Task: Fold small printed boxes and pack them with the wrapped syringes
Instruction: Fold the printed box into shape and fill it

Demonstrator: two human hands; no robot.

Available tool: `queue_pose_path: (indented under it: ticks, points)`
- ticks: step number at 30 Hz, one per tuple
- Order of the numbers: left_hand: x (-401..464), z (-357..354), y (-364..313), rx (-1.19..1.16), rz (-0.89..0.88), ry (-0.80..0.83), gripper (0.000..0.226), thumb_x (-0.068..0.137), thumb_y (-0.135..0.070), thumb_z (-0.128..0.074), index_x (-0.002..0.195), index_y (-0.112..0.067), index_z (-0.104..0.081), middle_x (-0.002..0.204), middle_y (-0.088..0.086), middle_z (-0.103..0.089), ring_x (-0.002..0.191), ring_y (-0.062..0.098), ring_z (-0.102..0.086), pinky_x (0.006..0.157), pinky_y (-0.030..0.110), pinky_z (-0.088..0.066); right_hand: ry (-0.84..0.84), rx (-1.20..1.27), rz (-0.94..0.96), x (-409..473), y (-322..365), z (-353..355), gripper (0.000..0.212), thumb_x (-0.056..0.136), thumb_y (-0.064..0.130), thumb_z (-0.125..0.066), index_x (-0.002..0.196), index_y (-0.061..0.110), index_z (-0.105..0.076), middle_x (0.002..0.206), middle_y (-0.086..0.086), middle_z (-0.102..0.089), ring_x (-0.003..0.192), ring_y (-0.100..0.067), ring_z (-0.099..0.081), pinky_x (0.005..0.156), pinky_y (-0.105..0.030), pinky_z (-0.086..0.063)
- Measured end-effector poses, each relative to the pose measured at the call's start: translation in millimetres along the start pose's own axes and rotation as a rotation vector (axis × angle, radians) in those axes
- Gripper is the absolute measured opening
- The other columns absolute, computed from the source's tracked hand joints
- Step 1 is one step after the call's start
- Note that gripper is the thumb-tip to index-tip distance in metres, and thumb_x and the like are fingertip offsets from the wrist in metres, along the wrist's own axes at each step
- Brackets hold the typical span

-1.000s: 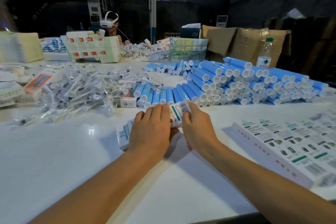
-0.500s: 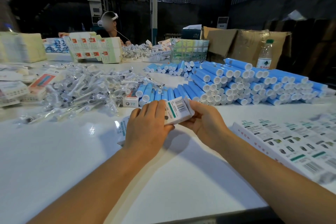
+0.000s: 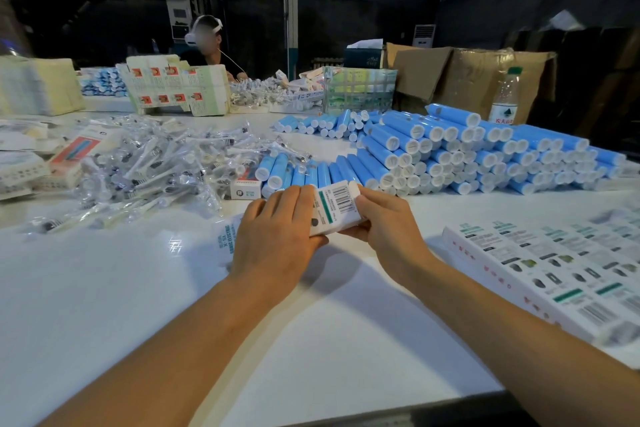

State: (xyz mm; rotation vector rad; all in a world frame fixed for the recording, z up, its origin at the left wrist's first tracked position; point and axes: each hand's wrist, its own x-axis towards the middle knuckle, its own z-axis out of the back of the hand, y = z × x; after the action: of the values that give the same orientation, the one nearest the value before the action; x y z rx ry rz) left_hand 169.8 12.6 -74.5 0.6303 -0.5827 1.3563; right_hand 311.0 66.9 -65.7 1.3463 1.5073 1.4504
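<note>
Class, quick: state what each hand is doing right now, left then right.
Left hand: grips the small printed box.
Right hand: grips the same box at its right end.

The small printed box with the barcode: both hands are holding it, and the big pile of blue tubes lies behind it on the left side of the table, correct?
Not quite. In the head view both the left hand and right hand do hold the small printed box, but the big pile of blue tubes lies behind it on the right side of the table, not the left.
</note>
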Motion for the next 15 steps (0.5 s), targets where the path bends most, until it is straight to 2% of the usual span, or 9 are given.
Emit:
queue_pose_path:
  ticks: [7, 12, 15]
  points:
    - [-0.3, -2.5, 0.0, 0.022, -0.036, -0.047, 0.070, 0.057, -0.032, -0.088, 0.110, 0.006, -0.062, 0.100, 0.018, -0.066, 0.086, 0.033, -0.065, 0.069, 0.040, -0.052, -0.018, -0.002, 0.006, 2.7, -1.3, 2.9, 0.039, 0.094, -0.004, -0.039, 0.070, 0.009, -0.066, 0.068, 0.002, -0.072, 0.069, -0.011, -0.071, 0.060, -0.024, -0.056]
    - [-0.2, -4.6, 0.8, 0.054, -0.085, -0.077, 0.069, 0.059, -0.032, -0.087, 0.110, 0.006, -0.062, 0.101, 0.018, -0.065, 0.087, 0.033, -0.065, 0.068, 0.038, -0.050, -0.038, -0.141, 0.056, -0.4, -2.5, 3.1, 0.056, 0.095, 0.001, -0.036, 0.054, 0.019, -0.070, 0.066, 0.009, -0.071, 0.071, -0.004, -0.070, 0.057, -0.019, -0.054]
    - [-1.5, -5.2, 2.8, 0.045, -0.119, -0.093, 0.068, 0.059, -0.030, -0.087, 0.110, 0.006, -0.062, 0.101, 0.019, -0.065, 0.088, 0.033, -0.064, 0.071, 0.039, -0.051, -0.026, -0.051, -0.023, 4.3, 1.5, 8.1, 0.050, 0.093, -0.003, -0.038, 0.053, 0.007, -0.067, 0.065, 0.000, -0.071, 0.070, -0.012, -0.071, 0.058, -0.025, -0.056]
